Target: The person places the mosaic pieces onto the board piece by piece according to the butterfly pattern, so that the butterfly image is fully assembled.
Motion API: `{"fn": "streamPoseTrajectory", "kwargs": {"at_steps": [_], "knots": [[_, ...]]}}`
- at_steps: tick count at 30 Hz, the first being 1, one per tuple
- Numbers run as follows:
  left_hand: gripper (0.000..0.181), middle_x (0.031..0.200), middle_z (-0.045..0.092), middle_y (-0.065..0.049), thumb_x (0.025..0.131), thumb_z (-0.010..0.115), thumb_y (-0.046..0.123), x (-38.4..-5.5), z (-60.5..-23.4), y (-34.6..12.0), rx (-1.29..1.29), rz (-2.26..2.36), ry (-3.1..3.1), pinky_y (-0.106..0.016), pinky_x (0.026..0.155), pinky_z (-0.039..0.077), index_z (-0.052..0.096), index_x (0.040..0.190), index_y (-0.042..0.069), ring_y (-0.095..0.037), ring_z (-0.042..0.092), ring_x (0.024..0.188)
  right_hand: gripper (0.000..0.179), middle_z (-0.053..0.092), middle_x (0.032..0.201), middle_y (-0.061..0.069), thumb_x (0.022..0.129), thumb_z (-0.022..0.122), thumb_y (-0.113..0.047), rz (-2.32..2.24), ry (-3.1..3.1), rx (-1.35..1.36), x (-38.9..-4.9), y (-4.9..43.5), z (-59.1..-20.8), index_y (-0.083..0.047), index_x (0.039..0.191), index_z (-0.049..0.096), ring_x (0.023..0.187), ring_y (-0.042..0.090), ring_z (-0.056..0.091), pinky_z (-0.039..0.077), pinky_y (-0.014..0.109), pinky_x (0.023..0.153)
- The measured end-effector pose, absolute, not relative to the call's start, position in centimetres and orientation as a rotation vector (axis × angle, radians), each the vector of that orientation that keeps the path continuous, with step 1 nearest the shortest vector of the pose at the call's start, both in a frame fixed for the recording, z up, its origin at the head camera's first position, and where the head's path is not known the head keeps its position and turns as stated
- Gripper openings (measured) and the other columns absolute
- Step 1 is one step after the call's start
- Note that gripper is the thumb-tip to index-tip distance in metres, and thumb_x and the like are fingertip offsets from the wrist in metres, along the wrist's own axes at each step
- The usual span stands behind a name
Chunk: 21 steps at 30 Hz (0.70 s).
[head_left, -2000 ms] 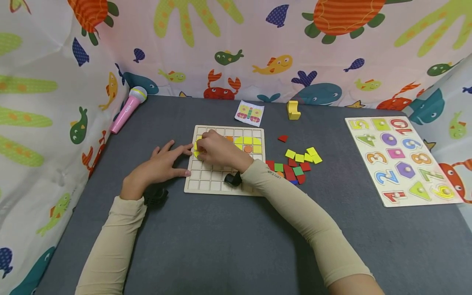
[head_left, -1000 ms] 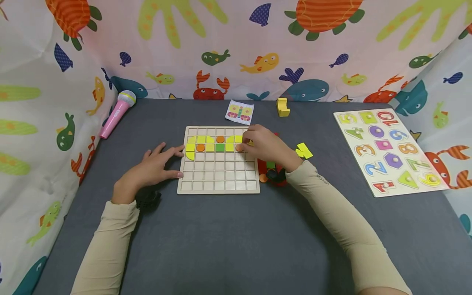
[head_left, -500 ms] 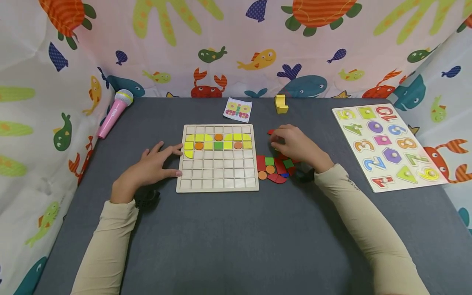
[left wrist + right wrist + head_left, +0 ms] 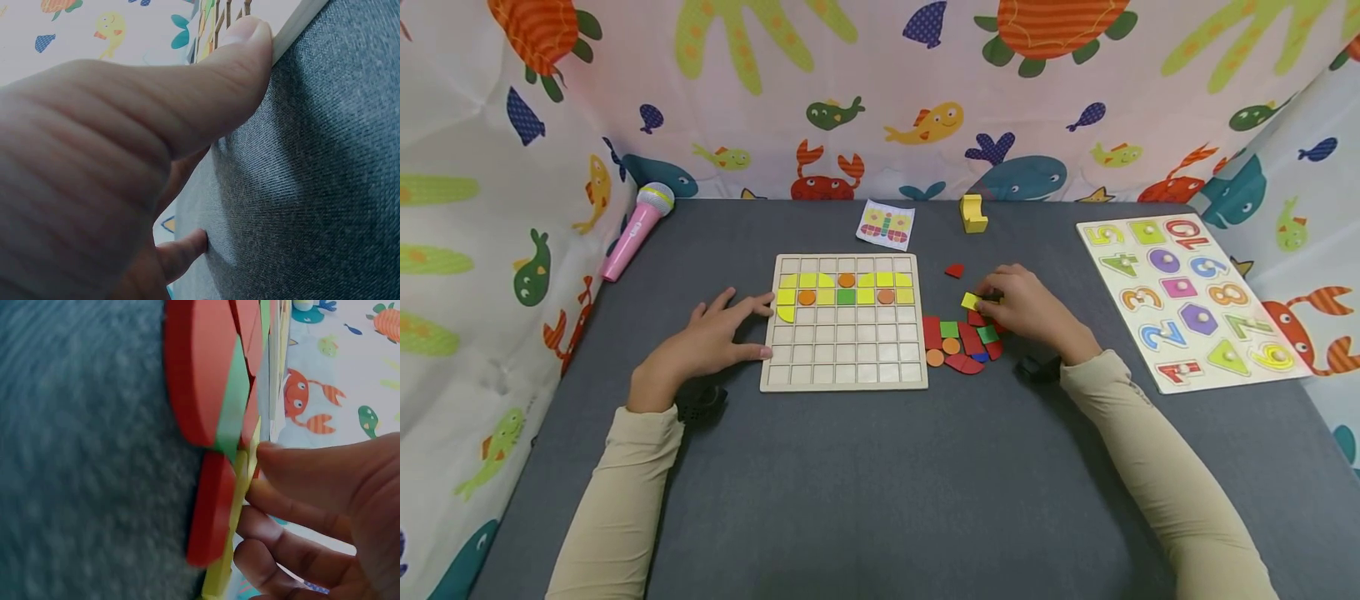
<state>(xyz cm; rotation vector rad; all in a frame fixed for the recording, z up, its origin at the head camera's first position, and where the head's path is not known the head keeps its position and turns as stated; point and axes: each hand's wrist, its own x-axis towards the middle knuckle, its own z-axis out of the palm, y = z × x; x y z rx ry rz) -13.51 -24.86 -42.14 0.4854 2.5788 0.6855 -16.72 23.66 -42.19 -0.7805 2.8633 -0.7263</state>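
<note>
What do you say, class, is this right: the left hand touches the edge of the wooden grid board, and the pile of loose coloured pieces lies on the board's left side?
Not quite: the pile's side is wrong. The head view shows the pile of loose coloured pieces on the right side of the wooden grid board. The left hand does touch the board's edge.

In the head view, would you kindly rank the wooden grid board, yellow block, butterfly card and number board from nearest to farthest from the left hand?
1. Wooden grid board: the left hand touches its left edge.
2. Butterfly card: beyond the board's far edge.
3. Yellow block: right of the card.
4. Number board: on the table's right side.
</note>
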Motion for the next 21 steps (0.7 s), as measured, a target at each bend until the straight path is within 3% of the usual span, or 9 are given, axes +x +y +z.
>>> {"fn": "streamPoseTrajectory", "kwargs": {"at_steps": [7, 14, 21], "knots": [[0.076, 0.174, 0.026, -0.019, 0.099, 0.080, 0.034, -13.5, -42.1, -24.8, 0.476, 0.685, 2.575, -0.076, 0.119, -0.006, 0.044, 0.161, 0.013, -0.052, -0.004, 0.160, 0.016, 0.068, 0.105, 0.018, 0.100, 0.075, -0.008, -0.765, 2.830, -0.740, -17.0, 23.0, -42.3, 0.004, 0.110, 0.074, 0.101, 0.035, 0.057, 0.050, 0.053, 0.091], [0.075, 0.174, 0.026, -0.018, 0.099, 0.080, 0.035, -13.4, -41.8, -24.8, 0.472, 0.681, 2.578, -0.077, 0.120, -0.005, 0.045, 0.160, 0.013, -0.052, -0.003, 0.160, 0.008, 0.067, 0.091, 0.014, 0.098, 0.071, -0.001, -0.822, 2.855, -0.687, -17.2, 22.1, -41.8, 0.002, 0.104, 0.067, 0.082, 0.030, 0.059, 0.054, 0.045, 0.074], [0.074, 0.174, 0.027, -0.018, 0.099, 0.080, 0.034, -13.3, -41.9, -24.9, 0.471, 0.686, 2.584, -0.076, 0.120, -0.005, 0.045, 0.160, 0.012, -0.052, -0.003, 0.160, 0.008, 0.070, 0.095, 0.015, 0.100, 0.071, 0.000, -0.853, 2.929, -0.648, -17.7, 20.5, -40.8, 0.001, 0.107, 0.070, 0.082, 0.030, 0.061, 0.057, 0.046, 0.077]]}}
